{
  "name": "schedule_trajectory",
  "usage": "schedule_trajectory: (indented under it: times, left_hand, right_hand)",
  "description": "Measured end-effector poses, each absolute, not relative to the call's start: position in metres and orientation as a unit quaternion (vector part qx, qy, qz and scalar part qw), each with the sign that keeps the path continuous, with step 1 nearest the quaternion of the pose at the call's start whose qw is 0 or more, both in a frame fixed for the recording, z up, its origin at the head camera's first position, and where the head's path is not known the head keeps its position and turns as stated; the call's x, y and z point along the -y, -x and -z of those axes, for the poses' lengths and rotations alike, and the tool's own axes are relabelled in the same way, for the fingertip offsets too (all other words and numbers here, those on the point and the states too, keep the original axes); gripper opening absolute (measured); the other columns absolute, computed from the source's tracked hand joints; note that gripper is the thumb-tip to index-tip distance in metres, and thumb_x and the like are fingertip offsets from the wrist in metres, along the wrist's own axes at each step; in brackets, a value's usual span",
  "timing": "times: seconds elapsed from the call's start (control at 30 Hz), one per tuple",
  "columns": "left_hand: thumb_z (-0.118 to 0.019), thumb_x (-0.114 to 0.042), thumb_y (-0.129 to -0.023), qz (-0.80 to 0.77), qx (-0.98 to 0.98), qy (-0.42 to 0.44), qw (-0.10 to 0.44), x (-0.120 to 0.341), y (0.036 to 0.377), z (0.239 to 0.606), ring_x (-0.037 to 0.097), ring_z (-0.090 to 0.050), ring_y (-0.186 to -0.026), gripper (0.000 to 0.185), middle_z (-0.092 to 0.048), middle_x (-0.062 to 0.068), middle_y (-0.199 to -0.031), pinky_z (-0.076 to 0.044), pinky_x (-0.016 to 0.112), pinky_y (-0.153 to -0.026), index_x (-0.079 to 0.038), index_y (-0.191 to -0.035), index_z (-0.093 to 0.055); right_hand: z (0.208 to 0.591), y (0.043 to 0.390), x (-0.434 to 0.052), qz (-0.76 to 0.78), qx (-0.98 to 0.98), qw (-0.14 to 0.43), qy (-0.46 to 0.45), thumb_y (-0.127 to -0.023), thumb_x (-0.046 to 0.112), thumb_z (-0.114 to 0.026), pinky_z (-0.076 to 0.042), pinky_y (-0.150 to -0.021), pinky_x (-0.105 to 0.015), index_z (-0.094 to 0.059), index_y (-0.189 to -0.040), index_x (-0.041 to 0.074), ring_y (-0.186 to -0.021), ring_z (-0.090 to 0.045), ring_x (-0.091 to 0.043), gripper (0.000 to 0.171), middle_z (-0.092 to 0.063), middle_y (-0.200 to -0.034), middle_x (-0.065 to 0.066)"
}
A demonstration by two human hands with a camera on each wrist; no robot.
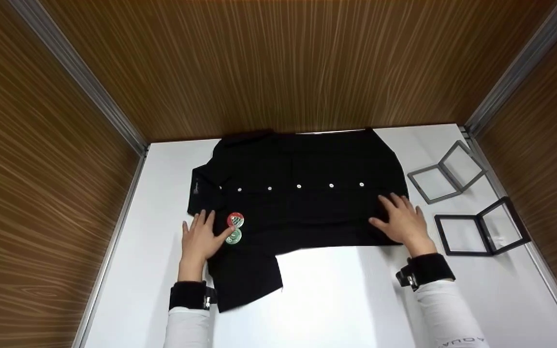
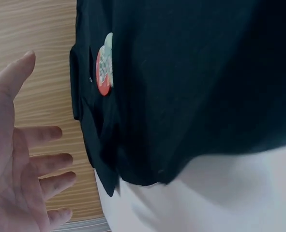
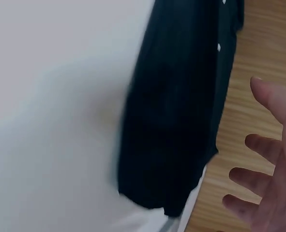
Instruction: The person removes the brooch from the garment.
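Note:
A black button-up shirt (image 1: 327, 208) lies spread sideways, front up, its collar (image 1: 206, 191) to the left and its hem to the right. White buttons run along its middle, and a red round patch (image 1: 235, 220) and a green one (image 1: 233, 236) sit on the chest. One short sleeve (image 1: 247, 280) points toward me. My left hand (image 1: 201, 239) is over the shirt's edge below the collar, thumb by the patches. Over the hem's near corner is my right hand (image 1: 402, 222). Both hands have spread fingers and grip nothing; in the wrist views, left hand (image 2: 17, 159) and right hand (image 3: 273, 159) appear raised off the cloth.
Two hinged frames with clear panes, a grey one (image 1: 447, 174) and a black one (image 1: 482, 232), stand opened at the right. Wood-grain panels (image 1: 302, 63) wall the white table (image 1: 317, 299) at the back and both sides. The shirt's far edge reaches the back panel.

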State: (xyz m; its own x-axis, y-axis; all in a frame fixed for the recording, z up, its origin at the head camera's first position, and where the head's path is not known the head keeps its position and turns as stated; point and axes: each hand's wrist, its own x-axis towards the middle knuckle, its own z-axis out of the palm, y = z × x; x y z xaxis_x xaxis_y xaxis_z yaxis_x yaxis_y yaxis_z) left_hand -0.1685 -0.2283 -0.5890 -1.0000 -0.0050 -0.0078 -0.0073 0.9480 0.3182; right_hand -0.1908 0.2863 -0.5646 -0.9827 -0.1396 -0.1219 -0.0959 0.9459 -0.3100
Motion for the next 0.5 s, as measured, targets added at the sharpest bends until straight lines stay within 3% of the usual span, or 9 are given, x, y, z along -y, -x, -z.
schedule_trajectory:
  times: [0.27,0.5]
  left_hand:
    - [-0.062,-0.063,-0.085,-0.171,-0.985,-0.003,0.014,0.224,0.158,0.596,0.041,-0.041,-0.133,0.087,-0.043,0.026,-0.145,-0.017,0.067,-0.109,0.002,-0.141,-0.049]
    - [-0.072,-0.064,-0.076,-0.162,-0.986,-0.008,0.029,0.225,0.151,0.605,0.043,-0.038,-0.135,0.093,-0.042,0.026,-0.146,-0.017,0.067,-0.110,0.003,-0.138,-0.052]
  right_hand:
    - [0.576,0.187,-0.263,0.163,-0.980,0.072,0.086,-0.092,0.043,-0.064,-0.033,-0.098,-0.068,-0.044,-0.145,0.003,-0.127,-0.038,-0.055,0.069,-0.038,-0.145,-0.030]
    - [0.584,0.180,-0.253,0.182,-0.973,0.110,0.095,-0.092,0.035,-0.068,-0.037,-0.096,-0.067,-0.051,-0.141,0.004,-0.123,-0.040,-0.057,0.061,-0.042,-0.140,-0.032]
